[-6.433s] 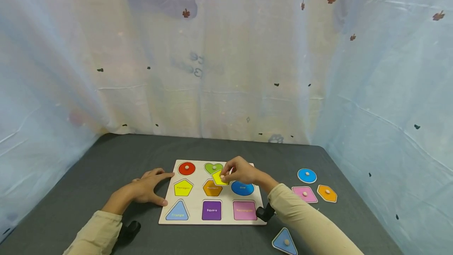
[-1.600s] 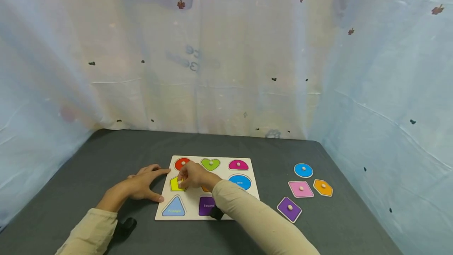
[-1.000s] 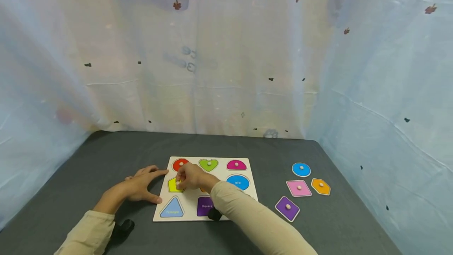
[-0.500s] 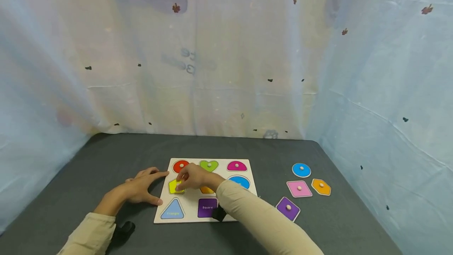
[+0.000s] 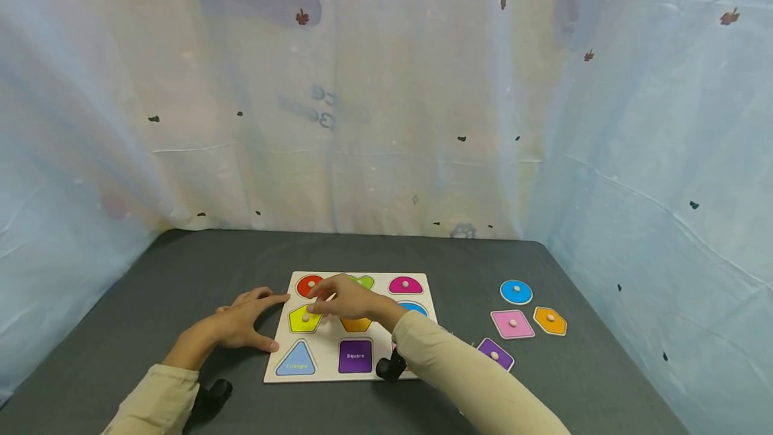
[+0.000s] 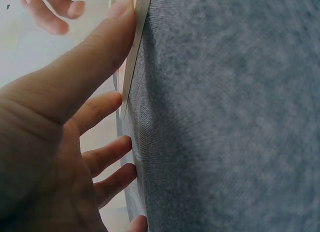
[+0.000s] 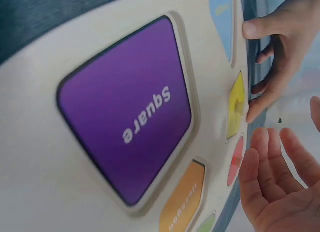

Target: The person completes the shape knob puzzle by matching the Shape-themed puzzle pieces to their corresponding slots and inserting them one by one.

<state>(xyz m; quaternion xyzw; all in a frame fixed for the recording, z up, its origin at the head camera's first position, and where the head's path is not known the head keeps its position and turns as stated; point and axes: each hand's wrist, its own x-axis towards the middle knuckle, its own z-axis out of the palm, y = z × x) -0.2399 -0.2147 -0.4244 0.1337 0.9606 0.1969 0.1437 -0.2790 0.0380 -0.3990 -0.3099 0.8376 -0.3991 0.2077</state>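
The step in hand seems to be seating the yellow pentagon (image 5: 297,321), which is lying in the left slot of the board's (image 5: 329,369) middle row, apparently flush, its knob (image 5: 305,318) showing. The right hand (image 5: 351,299) is hovering over it palm-down, thumb near the knob and fingers loosely bent and parted, pinching nothing; whether the thumb is grazing the piece one cannot tell. The next move is probably calling for a reach to the right, where the purple square (image 5: 491,348), pink rectangle (image 5: 502,323), orange hexagon (image 5: 542,318) and blue oval (image 5: 508,295) are lying loose on the dark cloth (image 5: 465,264), and for a pinch on one of their knobs; the labelled square slot (image 5: 355,356) is standing bare in the bottom row. The right sleeve (image 5: 477,368) is slanting in from the lower right, crossing the board's near right corner and partly covering the purple square. The left hand (image 5: 243,322) is resting at the board's left edge, thumb and forefinger spread wide and touching it, the other fingers reaching out beyond, gripping nothing
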